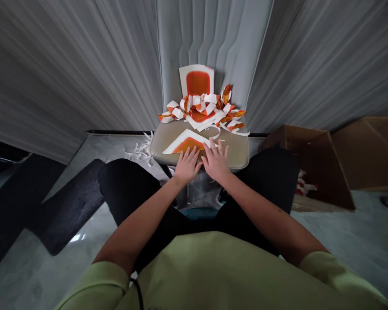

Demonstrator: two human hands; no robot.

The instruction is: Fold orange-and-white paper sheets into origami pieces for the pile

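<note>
On the front of the chair seat lies a sheet of white paper with an orange-gold patch, folded into a triangle. My left hand rests with fingers stretched out on the triangle's near folded edge. Beside it, my right hand lies flat with fingers spread over the triangle's right part, hiding some of it. Behind the triangle sits a heap of folded orange-and-white paper pieces. A flat sheet with an orange square leans against the chair back.
Thin white paper strips lie on the floor left of the chair. At the right stands an open cardboard box with some folded paper pieces inside. A dark mat lies at the left. Grey curtains hang behind.
</note>
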